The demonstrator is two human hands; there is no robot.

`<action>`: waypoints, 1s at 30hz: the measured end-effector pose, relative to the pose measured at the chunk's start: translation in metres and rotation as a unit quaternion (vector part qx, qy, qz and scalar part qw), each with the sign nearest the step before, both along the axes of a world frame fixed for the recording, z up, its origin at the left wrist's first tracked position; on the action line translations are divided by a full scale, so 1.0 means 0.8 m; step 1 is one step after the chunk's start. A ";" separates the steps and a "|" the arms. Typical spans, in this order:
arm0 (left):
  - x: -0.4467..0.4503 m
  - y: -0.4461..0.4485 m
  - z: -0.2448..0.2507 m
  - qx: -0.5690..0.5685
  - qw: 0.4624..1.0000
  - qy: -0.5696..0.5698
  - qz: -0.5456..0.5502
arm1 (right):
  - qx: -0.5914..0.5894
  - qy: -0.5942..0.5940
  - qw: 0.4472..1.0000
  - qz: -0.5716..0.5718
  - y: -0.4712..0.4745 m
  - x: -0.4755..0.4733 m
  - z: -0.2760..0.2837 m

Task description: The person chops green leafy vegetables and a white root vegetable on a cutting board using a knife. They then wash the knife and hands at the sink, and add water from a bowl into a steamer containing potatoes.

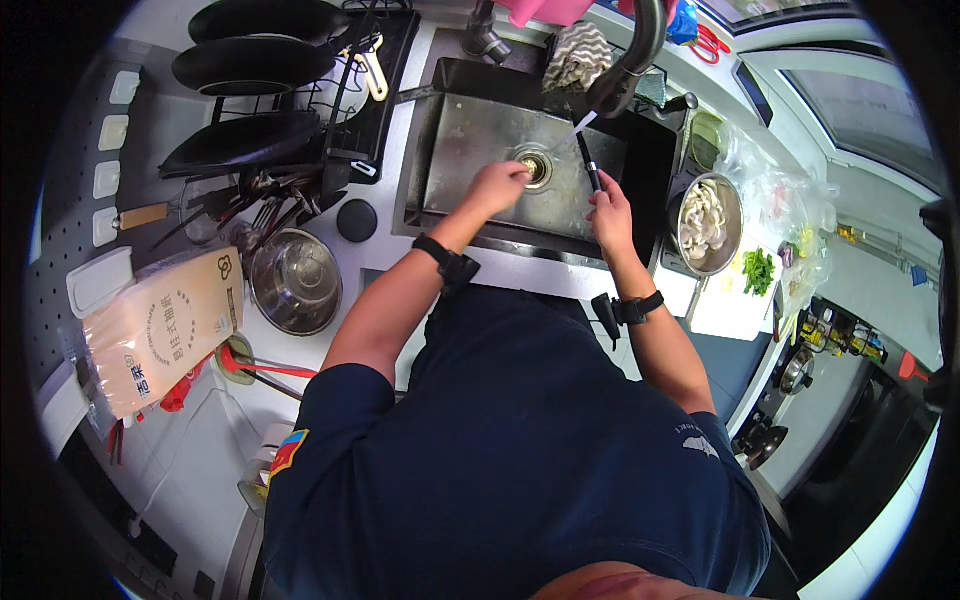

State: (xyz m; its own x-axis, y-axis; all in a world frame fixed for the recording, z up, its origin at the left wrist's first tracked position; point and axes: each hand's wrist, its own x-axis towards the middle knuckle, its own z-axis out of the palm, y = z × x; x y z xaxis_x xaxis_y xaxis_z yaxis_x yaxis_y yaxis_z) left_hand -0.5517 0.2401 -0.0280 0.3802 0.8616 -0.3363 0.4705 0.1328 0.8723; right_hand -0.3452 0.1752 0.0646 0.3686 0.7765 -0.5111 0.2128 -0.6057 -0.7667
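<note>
Water runs from the faucet (626, 82) into the stainless steel sink (480, 142). My right hand (613, 214) grips the black handle of a knife (592, 169), which points away from me under or beside the stream; its blade is hard to make out. Over the sink, just left of the drain (535, 166), is my left hand (499, 187), with its fingers curled together; whether they pinch something small cannot be told. To the right of the sink stands a metal bowl (709, 225) of pale sliced food, beside a white cutting board (731, 311) with chopped greens (759, 271).
Black pans (255, 64) stand upright over the stove at the left. On the left counter are a steel bowl (295, 281), a round black lid (357, 220) and a tissue pack (169, 330). A striped cloth (577, 56) hangs behind the sink; plastic bags (784, 195) lie at the right.
</note>
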 end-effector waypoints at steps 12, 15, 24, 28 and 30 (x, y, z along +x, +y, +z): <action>0.058 0.065 0.028 0.104 0.965 -0.085 0.224 | 0.126 -0.324 0.924 0.159 -0.007 -0.018 0.019; 0.041 0.108 0.043 0.170 0.951 -0.062 0.251 | 0.126 -0.335 0.917 0.175 -0.010 -0.002 0.012; 0.001 0.167 0.059 0.313 0.918 0.131 0.208 | 0.034 -0.369 0.903 0.218 -0.073 0.058 -0.033; -0.012 0.174 0.065 0.306 0.898 0.139 0.283 | 0.069 -0.326 0.925 0.182 -0.091 0.083 -0.031; -0.014 0.176 0.061 0.307 0.896 0.155 0.281 | 0.067 -0.322 0.927 0.180 -0.092 0.095 -0.029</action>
